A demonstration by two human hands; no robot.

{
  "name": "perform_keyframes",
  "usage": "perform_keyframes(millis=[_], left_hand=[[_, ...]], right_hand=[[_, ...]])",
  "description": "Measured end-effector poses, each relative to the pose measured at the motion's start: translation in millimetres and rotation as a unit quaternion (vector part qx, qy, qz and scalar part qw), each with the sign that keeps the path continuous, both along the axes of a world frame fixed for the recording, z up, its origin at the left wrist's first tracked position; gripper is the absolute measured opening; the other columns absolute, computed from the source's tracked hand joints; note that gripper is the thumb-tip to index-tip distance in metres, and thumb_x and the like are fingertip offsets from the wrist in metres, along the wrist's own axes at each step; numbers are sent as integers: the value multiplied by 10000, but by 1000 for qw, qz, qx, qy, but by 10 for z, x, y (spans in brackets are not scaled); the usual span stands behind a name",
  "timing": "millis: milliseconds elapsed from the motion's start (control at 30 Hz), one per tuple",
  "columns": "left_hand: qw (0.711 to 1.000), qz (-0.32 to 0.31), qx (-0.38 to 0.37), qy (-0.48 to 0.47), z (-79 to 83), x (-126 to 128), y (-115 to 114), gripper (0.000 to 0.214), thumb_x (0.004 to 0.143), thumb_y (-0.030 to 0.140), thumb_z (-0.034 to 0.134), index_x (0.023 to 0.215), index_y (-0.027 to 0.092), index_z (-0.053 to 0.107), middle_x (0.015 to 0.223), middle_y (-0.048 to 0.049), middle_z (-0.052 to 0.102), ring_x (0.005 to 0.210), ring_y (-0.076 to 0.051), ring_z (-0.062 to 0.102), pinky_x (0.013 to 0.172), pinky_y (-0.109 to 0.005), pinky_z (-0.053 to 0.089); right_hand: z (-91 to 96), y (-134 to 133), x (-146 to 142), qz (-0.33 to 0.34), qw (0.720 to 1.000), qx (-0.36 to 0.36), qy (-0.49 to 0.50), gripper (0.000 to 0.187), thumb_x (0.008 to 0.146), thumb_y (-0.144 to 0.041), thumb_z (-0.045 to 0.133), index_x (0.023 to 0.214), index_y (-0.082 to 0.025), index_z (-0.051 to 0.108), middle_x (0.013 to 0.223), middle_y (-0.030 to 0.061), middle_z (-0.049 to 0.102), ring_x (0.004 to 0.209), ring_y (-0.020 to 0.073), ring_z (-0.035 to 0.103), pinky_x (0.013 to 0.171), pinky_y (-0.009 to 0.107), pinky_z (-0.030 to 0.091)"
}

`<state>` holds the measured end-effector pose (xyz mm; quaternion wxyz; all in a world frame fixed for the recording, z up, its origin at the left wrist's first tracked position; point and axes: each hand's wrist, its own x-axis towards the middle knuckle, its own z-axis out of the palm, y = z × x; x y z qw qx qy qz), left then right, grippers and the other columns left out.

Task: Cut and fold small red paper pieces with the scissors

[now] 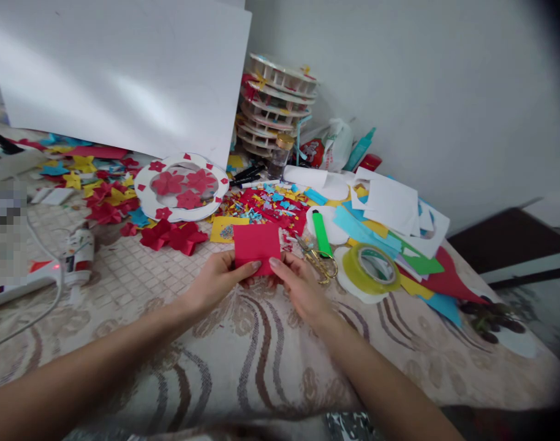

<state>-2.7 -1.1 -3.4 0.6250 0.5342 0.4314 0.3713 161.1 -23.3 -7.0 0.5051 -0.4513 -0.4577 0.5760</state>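
Note:
A square of red paper (257, 242) is held up in front of me between both hands. My left hand (222, 272) pinches its lower left part, thumb on top and fingers behind. At its lower right, my right hand (296, 278) grips it the same way, the two thumbs almost meeting. Just beyond the paper lie a yellow paper piece (220, 229) with small bits on it and a heap of colourful paper scraps (280, 205). Gold-handled scissors (323, 263) rest close to my right hand, beside a green cutter (321, 234).
A roll of clear yellowish tape (374, 269) and paper sheets (390, 202) lie to the right. Red paper flowers (174, 237), a white ring (144, 190) and a glue gun (79, 251) are left. A tiered white stand (280, 104) and jar (280, 158) stand behind.

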Motion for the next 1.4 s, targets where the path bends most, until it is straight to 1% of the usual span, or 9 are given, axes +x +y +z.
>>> perform_keyframes(millis=[67, 267, 433, 767, 900, 1000, 1133, 1267, 1400], left_hand=[[1000, 2, 9, 6, 0, -1, -3, 268, 696, 387, 678, 744, 127, 631, 596, -2, 606, 541, -106, 515, 534, -219, 419], [1000, 3, 23, -1, -15, 16, 1, 269, 692, 391, 676, 781, 141, 633, 604, 6, 606, 528, -107, 510, 517, -221, 421], [1000, 2, 22, -4, -38, 15, 8, 280, 694, 411, 665, 762, 143, 622, 593, 9, 591, 520, -108, 505, 508, -222, 421], [999, 15, 47, 22, 35, -7, 14, 282, 702, 418, 651, 732, 142, 600, 567, 9, 568, 508, -110, 496, 497, -222, 401], [999, -8, 29, 23, 43, -10, 14, 259, 705, 404, 653, 674, 152, 601, 524, 20, 554, 480, -100, 478, 468, -209, 378], [1000, -8, -16, 16, 33, 3, 10, 269, 695, 407, 667, 668, 143, 618, 529, 4, 588, 475, -102, 506, 481, -214, 406], [996, 4, -83, -44, 4, 20, 22, 378, 747, 492, 585, 698, 122, 641, 570, -36, 621, 476, -116, 536, 501, -240, 453], [994, 4, -86, -68, 19, 5, 33, 448, 749, 556, 549, 655, 128, 641, 543, -39, 607, 474, -132, 553, 509, -254, 468], [993, -62, -99, -27, 61, -10, 22, 297, 673, 429, 689, 672, 133, 664, 599, -43, 643, 508, -127, 567, 502, -230, 455]], right_hand=[[-4, -10, 5, -3, 1000, 6, -26, 245, 718, -417, 683, 698, -190, 593, 553, -32, 556, 499, 109, 480, 495, 238, 378], [-27, -36, 14, 4, 997, 9, -75, 265, 781, -419, 614, 671, -187, 552, 548, -31, 555, 456, 87, 441, 447, 218, 337], [-17, -33, 21, 3, 997, -5, -80, 298, 765, -438, 625, 645, -182, 535, 531, -36, 558, 431, 77, 445, 426, 207, 335], [14, -5, 45, 37, 994, -3, -99, 337, 769, -472, 605, 623, -182, 515, 512, -34, 560, 398, 72, 449, 388, 194, 356], [-3, 16, 47, 12, 996, -5, -85, 354, 787, -489, 571, 614, -187, 507, 510, -34, 562, 397, 80, 465, 384, 199, 351], [-21, 28, 50, -17, 995, -2, -97, 346, 779, -466, 587, 591, -196, 483, 464, -53, 518, 388, 78, 428, 381, 198, 316], [-24, 32, 64, -24, 993, 11, -114, 333, 801, -439, 564, 592, -201, 460, 463, -56, 493, 401, 82, 409, 394, 204, 303], [-15, 36, 92, -26, 991, 21, -126, 322, 817, -422, 548, 604, -202, 447, 470, -59, 473, 411, 82, 394, 407, 207, 291], [-4, 38, 109, -29, 990, 37, -131, 327, 827, -405, 542, 596, -201, 434, 474, -63, 452, 424, 79, 384, 415, 202, 285]])
